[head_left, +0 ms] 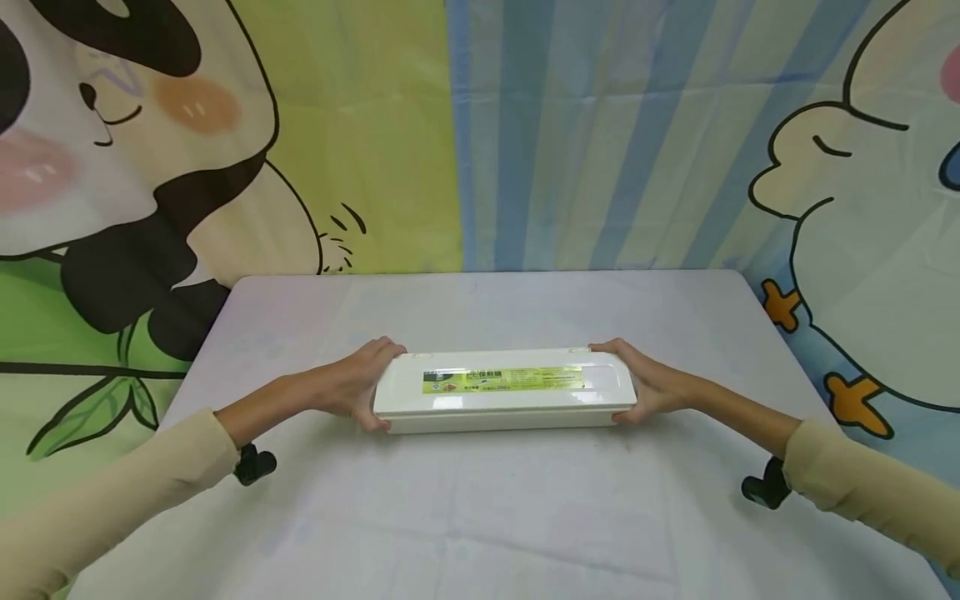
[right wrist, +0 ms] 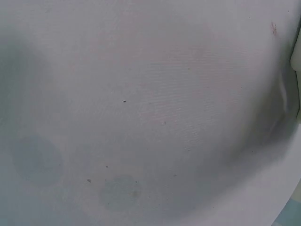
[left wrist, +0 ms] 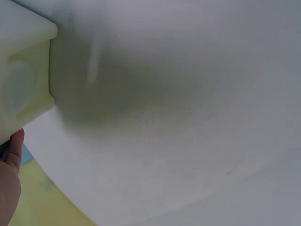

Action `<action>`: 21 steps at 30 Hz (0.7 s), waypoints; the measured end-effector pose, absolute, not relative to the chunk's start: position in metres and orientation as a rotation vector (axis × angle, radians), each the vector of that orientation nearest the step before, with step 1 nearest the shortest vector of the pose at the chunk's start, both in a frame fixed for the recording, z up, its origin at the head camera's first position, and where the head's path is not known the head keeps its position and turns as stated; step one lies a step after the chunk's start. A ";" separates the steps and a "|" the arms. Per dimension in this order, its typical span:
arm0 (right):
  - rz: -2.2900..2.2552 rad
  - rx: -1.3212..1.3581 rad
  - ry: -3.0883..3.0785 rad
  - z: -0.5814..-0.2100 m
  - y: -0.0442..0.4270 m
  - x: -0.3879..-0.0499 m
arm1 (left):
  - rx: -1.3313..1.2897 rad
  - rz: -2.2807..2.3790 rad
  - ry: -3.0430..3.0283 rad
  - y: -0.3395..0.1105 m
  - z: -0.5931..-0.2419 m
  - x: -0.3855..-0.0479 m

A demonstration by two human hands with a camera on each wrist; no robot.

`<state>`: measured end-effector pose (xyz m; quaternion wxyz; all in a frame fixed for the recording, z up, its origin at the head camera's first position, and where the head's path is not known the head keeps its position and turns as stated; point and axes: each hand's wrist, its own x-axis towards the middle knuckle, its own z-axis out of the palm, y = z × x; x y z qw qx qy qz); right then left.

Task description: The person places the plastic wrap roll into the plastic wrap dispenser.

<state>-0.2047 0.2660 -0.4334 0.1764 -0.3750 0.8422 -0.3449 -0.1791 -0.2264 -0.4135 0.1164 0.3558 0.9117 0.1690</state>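
Note:
A long white box (head_left: 495, 411) with a yellow-green label (head_left: 502, 380) on its lid lies crosswise near the middle of the table. My left hand (head_left: 365, 382) grips its left end, thumb at the near side and fingers at the far corner. At the right end, my right hand (head_left: 651, 382) holds it the same way. The left wrist view shows the end of the white box (left wrist: 26, 70) and part of my left hand (left wrist: 10, 181) below it. Only a sliver of the white box (right wrist: 296, 56) enters the right wrist view, where the right hand is out of sight.
A white cloth-like cover lies over the table (head_left: 480, 517), with faint creases toward the front. Behind it hangs a printed curtain (head_left: 600, 133) with cartoon figures. A small black device (head_left: 255, 464) sits at the left wrist and another black device (head_left: 767, 485) at the right.

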 end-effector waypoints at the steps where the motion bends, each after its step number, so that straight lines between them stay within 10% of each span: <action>1: -0.977 -1.061 2.379 -0.435 0.266 -0.205 | 1.043 0.488 2.668 -0.227 -0.414 -0.180; 21: -1.157 -0.895 2.257 -0.464 0.274 -0.200 | 0.953 0.602 2.497 -0.224 -0.411 -0.181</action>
